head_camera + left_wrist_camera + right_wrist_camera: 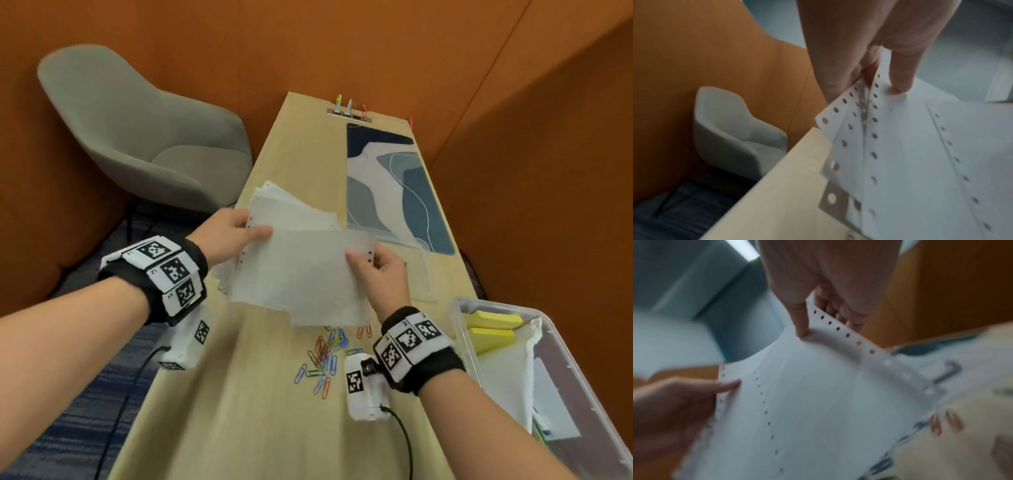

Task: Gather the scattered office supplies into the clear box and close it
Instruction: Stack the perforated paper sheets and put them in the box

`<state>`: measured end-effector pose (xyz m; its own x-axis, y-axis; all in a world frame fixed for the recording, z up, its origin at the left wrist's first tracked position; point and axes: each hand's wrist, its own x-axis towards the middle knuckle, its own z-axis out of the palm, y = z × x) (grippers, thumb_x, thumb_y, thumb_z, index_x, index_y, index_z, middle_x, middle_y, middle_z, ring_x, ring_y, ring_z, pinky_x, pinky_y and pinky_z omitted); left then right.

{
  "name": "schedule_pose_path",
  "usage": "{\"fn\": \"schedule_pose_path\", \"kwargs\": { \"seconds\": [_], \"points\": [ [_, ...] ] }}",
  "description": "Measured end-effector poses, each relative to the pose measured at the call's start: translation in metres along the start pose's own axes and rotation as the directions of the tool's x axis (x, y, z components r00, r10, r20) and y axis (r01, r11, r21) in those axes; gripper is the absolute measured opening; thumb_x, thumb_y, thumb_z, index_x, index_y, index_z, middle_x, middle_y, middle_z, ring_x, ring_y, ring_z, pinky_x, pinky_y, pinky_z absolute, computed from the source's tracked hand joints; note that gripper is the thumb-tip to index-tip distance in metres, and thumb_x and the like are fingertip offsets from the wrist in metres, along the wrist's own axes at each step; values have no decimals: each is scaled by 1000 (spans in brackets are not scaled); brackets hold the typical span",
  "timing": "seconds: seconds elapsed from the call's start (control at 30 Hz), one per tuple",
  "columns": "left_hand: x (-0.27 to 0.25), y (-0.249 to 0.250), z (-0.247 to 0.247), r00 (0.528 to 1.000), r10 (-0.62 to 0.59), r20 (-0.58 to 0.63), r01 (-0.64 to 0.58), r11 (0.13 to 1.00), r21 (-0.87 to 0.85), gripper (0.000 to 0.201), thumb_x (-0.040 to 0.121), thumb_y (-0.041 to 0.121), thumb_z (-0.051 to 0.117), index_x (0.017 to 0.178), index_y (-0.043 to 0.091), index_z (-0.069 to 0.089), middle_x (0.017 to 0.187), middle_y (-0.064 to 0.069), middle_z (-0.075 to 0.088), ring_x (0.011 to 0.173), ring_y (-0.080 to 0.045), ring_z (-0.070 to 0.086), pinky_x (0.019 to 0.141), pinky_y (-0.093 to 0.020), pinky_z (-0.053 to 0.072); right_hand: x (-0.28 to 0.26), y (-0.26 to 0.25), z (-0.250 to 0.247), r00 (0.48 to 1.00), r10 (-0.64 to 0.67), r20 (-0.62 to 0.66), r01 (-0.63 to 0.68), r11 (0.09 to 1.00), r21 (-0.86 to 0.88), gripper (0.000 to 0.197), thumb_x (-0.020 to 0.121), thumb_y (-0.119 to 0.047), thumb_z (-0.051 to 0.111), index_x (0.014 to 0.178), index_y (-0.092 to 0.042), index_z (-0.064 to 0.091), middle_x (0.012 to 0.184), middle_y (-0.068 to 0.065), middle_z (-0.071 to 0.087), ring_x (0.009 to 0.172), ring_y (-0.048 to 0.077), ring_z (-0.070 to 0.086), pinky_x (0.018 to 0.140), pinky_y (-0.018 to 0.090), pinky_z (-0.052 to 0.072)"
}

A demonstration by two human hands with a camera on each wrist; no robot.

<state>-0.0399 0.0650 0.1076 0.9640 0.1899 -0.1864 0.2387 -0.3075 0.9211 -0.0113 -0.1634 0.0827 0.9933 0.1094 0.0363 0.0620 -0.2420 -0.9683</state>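
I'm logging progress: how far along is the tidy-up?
Done: yellow sticky notes and some papers already lie in the clear box. In hand: left hand and right hand pinch the punched sheets. Left: paper clips on the table; box unclosed.

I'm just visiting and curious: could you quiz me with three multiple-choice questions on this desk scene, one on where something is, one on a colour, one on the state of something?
1. Where do the paper clips lie?
A. in the clear box
B. on the table, below the held sheets
C. on the chair

2. What colour are the sticky note pads in the clear box?
A. yellow
B. pink
C. green

3. What are the two hands doing?
A. resting flat
B. both gripping punched paper sheets
C. closing the lid

Answers: B, they are scattered on the wood; A, both pads are yellow; B, left hand and right hand pinch opposite edges.
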Motion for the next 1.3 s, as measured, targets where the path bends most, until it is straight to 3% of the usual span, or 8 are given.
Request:
{"fn": "schedule_pose_path", "kwargs": {
  "seconds": [0.33, 0.57, 0.73, 0.83, 0.93, 1.03, 1.2, 1.3],
  "points": [
    [-13, 29, 58, 996, 44, 79, -21, 962, -272, 35, 88, 46, 51, 102, 18, 64, 102, -2, 71, 93, -21, 68, 87, -38, 53, 5, -15, 1, 969, 227, -102, -209, 965, 157, 16, 92, -29, 53, 103, -22, 43, 103, -1, 55, 94, 17, 54, 84, 31, 44],
    [-13, 31, 47, 996, 84, 38, -68, 949, -307, 44, 81, 17, 69, 122, 18, 54, 116, -3, 67, 103, -22, 65, 94, -45, 51, 5, -21, -9, 946, 321, 47, -311, 854, 417, 56, 81, -20, 70, 128, -8, 42, 111, 11, 66, 94, 25, 66, 82, 39, 55],
    [-19, 43, 63, 967, 252, 30, -246, 961, -129, 81, 79, 21, 71, 142, 33, 22, 125, 13, 40, 107, -5, 47, 76, -7, 39, -4, -24, -3, 909, 244, 339, -391, 780, 488, 21, 88, -5, 56, 108, -7, 61, 103, 11, 69, 85, 22, 68, 80, 36, 55],
    [-19, 46, 64, 975, 220, 21, -215, 966, -142, 96, 75, 19, 75, 144, 38, 10, 107, 20, 47, 93, -1, 51, 70, -11, 42, 0, -25, -10, 919, 274, 285, -387, 767, 512, 38, 84, -7, 61, 121, 0, 57, 118, 19, 64, 98, 32, 65, 88, 44, 53],
    [-18, 46, 55, 979, 82, 184, -58, 989, -136, 79, 74, 12, 75, 138, 30, 31, 103, 1, 66, 87, -14, 66, 61, -27, 56, 7, -27, -27, 934, 329, 137, -340, 709, 618, 47, 83, -14, 64, 127, -1, 53, 122, 19, 63, 109, 35, 62, 94, 51, 48],
    [-17, 45, 53, 936, 25, 350, -5, 998, -58, 40, 78, 4, 69, 116, 11, 60, 93, -4, 73, 67, -14, 70, 50, -19, 56, 11, -33, -43, 942, 322, 90, -294, 671, 680, 43, 86, -13, 62, 127, -5, 53, 122, 16, 64, 108, 32, 62, 88, 45, 52],
    [-4, 54, 49, 993, 19, 116, 20, 945, -326, 8, 83, 13, 64, 90, 17, 62, 83, -1, 66, 57, -4, 62, 51, -15, 54, 20, -42, -82, 956, 293, 16, -245, 767, 594, 44, 84, -5, 61, 127, -4, 53, 113, 13, 64, 92, 21, 62, 57, 26, 56],
    [-3, 64, 61, 998, -2, 63, 31, 882, -470, 23, 87, 23, 60, 109, 16, 61, 99, -1, 69, 78, -11, 65, 59, -20, 53, 21, -49, -97, 944, 287, 163, -330, 817, 474, 38, 85, -6, 61, 122, -5, 54, 118, 16, 63, 102, 28, 63, 74, 36, 58]
  ]
}}
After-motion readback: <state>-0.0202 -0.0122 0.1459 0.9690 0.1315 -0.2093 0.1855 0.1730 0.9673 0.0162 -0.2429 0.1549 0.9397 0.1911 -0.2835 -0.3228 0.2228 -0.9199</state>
